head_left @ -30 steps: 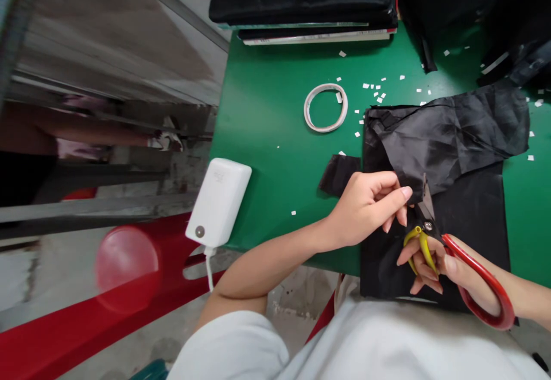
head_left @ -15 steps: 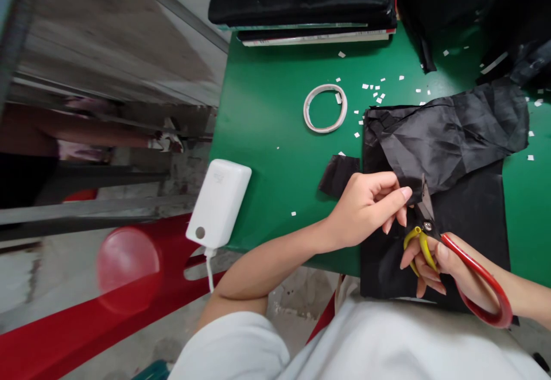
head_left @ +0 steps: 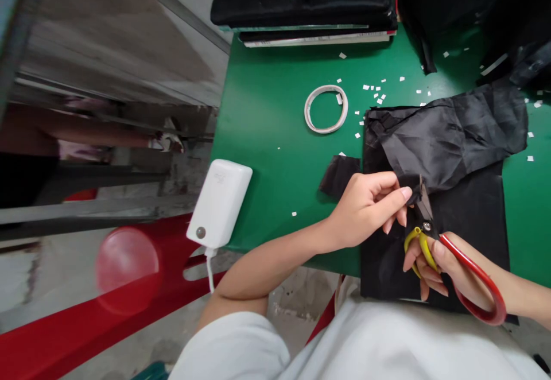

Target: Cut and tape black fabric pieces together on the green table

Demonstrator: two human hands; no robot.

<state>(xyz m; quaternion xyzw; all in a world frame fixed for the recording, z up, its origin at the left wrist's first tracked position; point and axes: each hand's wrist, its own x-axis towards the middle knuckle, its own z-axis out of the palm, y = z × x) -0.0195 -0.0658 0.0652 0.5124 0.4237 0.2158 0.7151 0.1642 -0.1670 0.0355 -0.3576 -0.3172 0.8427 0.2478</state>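
Observation:
Between thumb and fingers, my left hand (head_left: 372,202) pinches an edge of black fabric (head_left: 434,139). The fabric lies in a crumpled fold over a flatter black piece (head_left: 473,225) at the table's front edge. My right hand (head_left: 434,262) grips scissors (head_left: 427,226) with one red handle and one yellow-wrapped handle. The blades point away from my body and meet the fabric just right of my left fingertips. A small black fabric scrap (head_left: 340,176) lies left of the larger cloth, behind my left wrist.
A roll of white tape (head_left: 326,109) lies on the green table (head_left: 267,110), among scattered white paper bits. A white power bank (head_left: 219,203) with a cable rests at the left edge. Black bundles (head_left: 301,1) stand at the back. Another person's leg (head_left: 99,133) shows at far left.
The scissor blades have come closer together on the fabric, and the red handle has swung slightly inward. My left hand keeps the same hold and place.

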